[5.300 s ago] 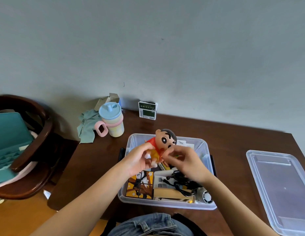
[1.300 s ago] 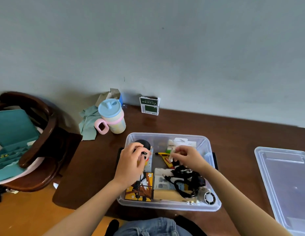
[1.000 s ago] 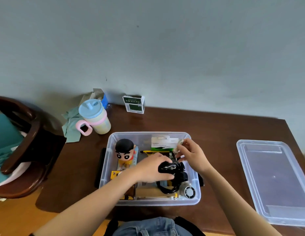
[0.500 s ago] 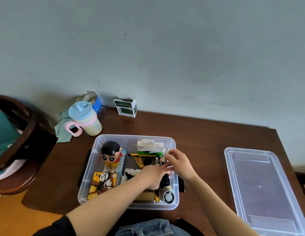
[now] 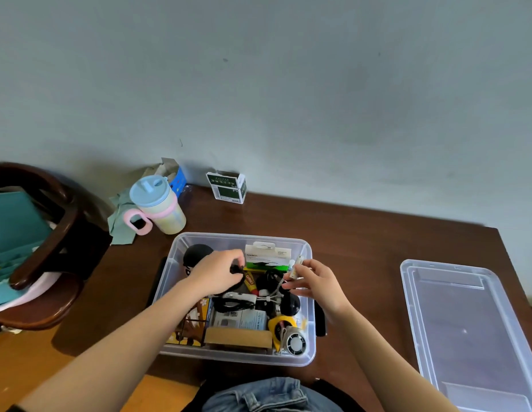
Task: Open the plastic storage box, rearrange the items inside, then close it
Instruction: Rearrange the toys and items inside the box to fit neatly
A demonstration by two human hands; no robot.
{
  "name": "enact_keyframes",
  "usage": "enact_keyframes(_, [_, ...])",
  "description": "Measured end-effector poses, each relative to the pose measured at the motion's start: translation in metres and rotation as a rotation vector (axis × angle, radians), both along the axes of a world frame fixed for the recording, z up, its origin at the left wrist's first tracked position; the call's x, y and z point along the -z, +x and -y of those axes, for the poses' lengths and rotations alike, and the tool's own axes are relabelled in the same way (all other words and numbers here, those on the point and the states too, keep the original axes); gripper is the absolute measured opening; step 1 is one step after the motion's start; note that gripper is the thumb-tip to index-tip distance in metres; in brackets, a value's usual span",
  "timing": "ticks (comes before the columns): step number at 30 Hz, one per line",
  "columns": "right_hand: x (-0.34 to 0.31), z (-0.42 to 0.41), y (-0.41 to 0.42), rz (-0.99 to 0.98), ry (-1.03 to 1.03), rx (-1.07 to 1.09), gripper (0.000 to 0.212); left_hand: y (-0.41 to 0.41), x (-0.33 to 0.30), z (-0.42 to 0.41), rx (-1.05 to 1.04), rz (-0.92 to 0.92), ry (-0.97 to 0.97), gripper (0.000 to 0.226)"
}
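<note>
The box sits open in the lower middle of the frame, and its lid lies flat on the table at the lower right, well apart from it. So opening is done, I'd say I'm in the middle of the sorting, and closing is all left to do.

Inside, the doll stands at the upper left corner of the box, mostly hidden behind my left hand. A white and green carton leans against the far wall. Below it there is a yellow tube, a tangle of black cable, a picture cube at the lower left, a brown cardboard piece along the near wall, and a small round fan in the lower right corner.

My left arm comes up from the lower left of the frame, with that hand curled over the middle of the box, fingertips closed on something small and black; I cannot tell what it is. My right hand reaches in from the lower right and hovers over the right side of the box, thumb and forefinger pinching a small pale stick-like thing upright, the other fingers loosely spread. A thin pale cord seems to trail down from it into the clutter.
</note>
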State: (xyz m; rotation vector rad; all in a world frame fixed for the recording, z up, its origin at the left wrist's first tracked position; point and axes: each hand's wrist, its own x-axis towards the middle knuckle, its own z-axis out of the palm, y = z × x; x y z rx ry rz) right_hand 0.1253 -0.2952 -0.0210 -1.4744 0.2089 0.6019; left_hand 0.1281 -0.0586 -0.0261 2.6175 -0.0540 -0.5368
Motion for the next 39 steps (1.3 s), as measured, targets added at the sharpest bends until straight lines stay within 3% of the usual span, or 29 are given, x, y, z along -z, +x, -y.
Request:
enact_keyframes(5, [0.0,0.001,0.001,-0.008,0.015,-0.009,0.019,-0.01,0.005,0.007,0.106,0.023,0.209,0.035])
enact_keyframes(7, [0.0,0.001,0.001,-0.004,0.011,-0.007,0.019,-0.014,-0.001,0.025,0.215,-0.001,0.094,0.037])
enact_keyframes(11, [0.001,0.0,0.001,0.006,0.012,-0.006,0.016,-0.019,-0.009,0.059,0.479,-0.383,-0.186,0.044])
enact_keyframes(14, [0.001,-0.001,0.001,0.006,0.017,0.003,0.015,-0.025,-0.007,0.076,0.614,-0.462,-0.229,0.057])
enact_keyframes(19, [0.003,-0.001,0.0,0.023,-0.01,-0.003,0.016,-0.035,-0.003,0.087,0.506,-0.329,-0.268,0.029])
enact_keyframes(26, [0.003,-0.002,0.0,0.019,-0.014,0.001,0.016,-0.048,0.0,0.107,0.444,-0.265,-0.147,0.034])
enact_keyframes(28, [0.003,-0.002,0.0,0.02,-0.018,0.002,0.016,-0.047,-0.001,0.103,0.34,-0.339,-0.251,0.031])
enact_keyframes(31, [0.002,-0.002,0.0,0.014,-0.011,0.014,0.015,-0.042,-0.004,0.089,0.115,-0.587,-0.59,0.021])
enact_keyframes(35, [0.004,-0.003,0.001,0.007,-0.009,0.017,0.016,-0.037,-0.007,0.058,-0.09,-0.742,-0.916,0.019])
enact_keyframes(37, [0.004,-0.002,0.002,0.001,-0.002,0.018,0.015,-0.036,-0.008,0.04,-0.173,-0.758,-1.033,0.015])
enact_keyframes(39, [0.004,-0.001,0.001,-0.005,0.004,0.022,0.014,-0.035,-0.009,0.023,-0.246,-0.63,-0.992,0.01])
